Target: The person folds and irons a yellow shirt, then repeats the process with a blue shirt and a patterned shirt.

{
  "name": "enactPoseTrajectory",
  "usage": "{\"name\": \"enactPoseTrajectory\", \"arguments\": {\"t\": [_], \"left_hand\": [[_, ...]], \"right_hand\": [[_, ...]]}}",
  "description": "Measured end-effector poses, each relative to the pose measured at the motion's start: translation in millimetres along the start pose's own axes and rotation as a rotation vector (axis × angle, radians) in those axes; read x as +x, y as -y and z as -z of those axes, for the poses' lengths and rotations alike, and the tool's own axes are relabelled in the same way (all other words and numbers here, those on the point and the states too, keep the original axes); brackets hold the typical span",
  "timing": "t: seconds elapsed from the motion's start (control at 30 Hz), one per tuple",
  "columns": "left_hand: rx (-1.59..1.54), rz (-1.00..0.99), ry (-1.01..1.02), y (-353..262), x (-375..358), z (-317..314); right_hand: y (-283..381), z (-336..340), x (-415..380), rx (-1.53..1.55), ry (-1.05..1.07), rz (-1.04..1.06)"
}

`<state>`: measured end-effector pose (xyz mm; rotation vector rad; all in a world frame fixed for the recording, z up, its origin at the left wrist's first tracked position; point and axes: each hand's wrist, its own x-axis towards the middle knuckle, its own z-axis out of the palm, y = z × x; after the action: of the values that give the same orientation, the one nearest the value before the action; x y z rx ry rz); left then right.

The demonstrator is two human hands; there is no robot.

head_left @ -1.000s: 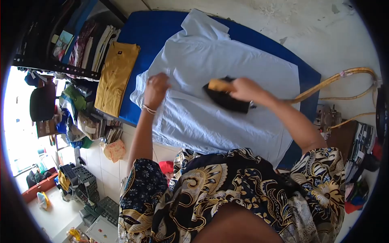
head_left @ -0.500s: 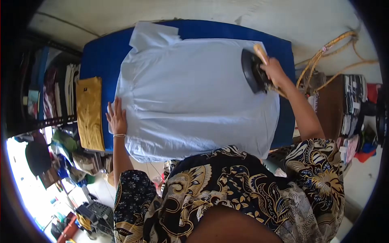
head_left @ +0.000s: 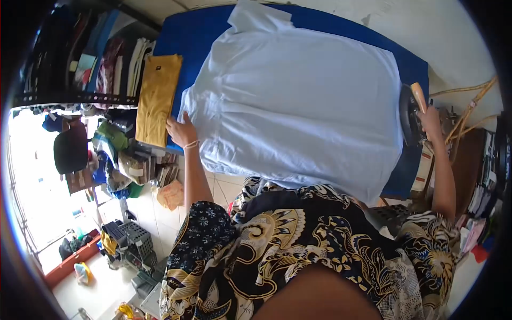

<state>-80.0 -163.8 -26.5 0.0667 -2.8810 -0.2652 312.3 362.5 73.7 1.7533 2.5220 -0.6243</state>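
A light blue shirt (head_left: pixel 309 101) lies spread on a blue padded board (head_left: pixel 200 40), with creases across its lower part. At the board's right edge, my right hand (head_left: pixel 431 121) is closed round the handle of a black iron (head_left: pixel 409 114) with a wooden grip; the iron is just beyond the shirt's right side. My left hand (head_left: pixel 182 129) rests at the shirt's left edge, fingers apart, near the folded mustard garment (head_left: pixel 158 101). Nothing shows in its grasp.
Shelves (head_left: pixel 74 100) with folded clothes stand at the upper left. Below are piled fabrics, a grey crate (head_left: pixel 136 240) and a bright opening. A tan cord (head_left: pixel 469 112) hangs at the right, near more stacked clothes (head_left: pixel 482 181).
The view has turned and shifted. The iron has moved right, off the shirt to the board's edge. My left hand has shifted slightly toward the mustard garment.
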Motion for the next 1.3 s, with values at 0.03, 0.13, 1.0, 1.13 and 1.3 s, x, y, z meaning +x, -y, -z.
{"name": "enactPoseTrajectory", "arguments": {"t": [0.03, 0.13, 1.0, 1.13, 1.3], "left_hand": [[-0.100, 0.116, 0.237, 22.1, 3.1, -7.0], [-0.320, 0.032, 0.315, 57.8, -12.7, -36.9], [-0.468, -0.116, 0.276, 75.4, 7.0, -65.8], [-0.334, -0.049, 0.217, 80.6, 2.3, -66.0], [-0.200, -0.044, 0.068, 89.3, -38.0, -59.3]], "right_hand": [[23.6, 5.4, -32.2, 0.084, 0.084, 0.083], [81.9, -9.8, -102.7, 0.080, 0.390, 0.194], [-101.0, -51.6, -146.3, 0.588, 0.002, -0.375], [-104.1, -17.1, -101.4, 0.324, 0.013, -0.258], [-41.0, -5.5, -105.0, 0.239, 0.189, 0.070]]}}
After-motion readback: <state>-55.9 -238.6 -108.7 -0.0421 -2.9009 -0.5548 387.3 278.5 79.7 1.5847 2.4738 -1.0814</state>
